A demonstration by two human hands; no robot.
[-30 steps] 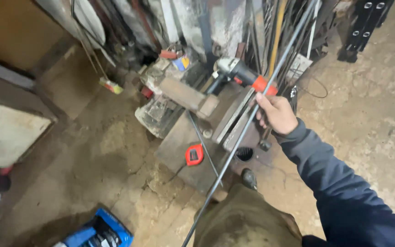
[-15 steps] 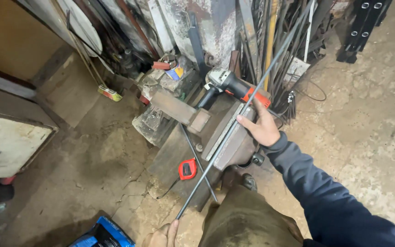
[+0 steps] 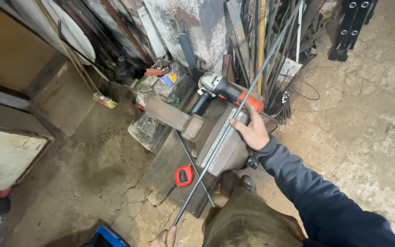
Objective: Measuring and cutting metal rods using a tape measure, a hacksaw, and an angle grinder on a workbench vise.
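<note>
At the frame's bottom edge, the left hand (image 3: 163,238) is cut off beside the rod (image 3: 225,137).

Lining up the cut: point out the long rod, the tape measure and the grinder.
long rod (image 3: 216,151), head view, mid shaft over the vise.
tape measure (image 3: 184,175), head view, red case.
grinder (image 3: 227,88), head view, dark body.

Pretty clearly a rough metalworking shop. Cracked, stained concrete floor (image 3: 366,119), and a bundle of long steel rods and bars (image 3: 261,41) leaning against a peeling wall (image 3: 193,27). There's a heavy rusty steel block (image 3: 222,142) used as a bench, an orange and black angle grinder (image 3: 227,89) lying on it, and a red tape measure (image 3: 184,175) just beside it.
</note>
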